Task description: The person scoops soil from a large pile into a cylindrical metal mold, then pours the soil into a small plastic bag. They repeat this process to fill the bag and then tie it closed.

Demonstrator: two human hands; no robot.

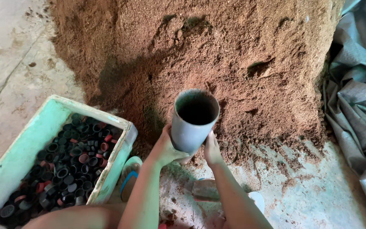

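A short grey plastic pipe [192,123] stands upright in front of me, its open top showing a dark inside. My left hand [164,148] cups its lower left side. My right hand [212,149] presses against its lower right side. Right behind the pipe rises a big heap of reddish-brown fibrous soil [200,55]. The pipe's bottom end is hidden by my hands.
A pale green foam box [30,140] at the left holds several small black and red plastic caps [70,163]. A sandal [128,178] lies beside the box. A grey tarpaulin [359,97] is crumpled at the right. Loose soil is scattered over the concrete floor [318,191].
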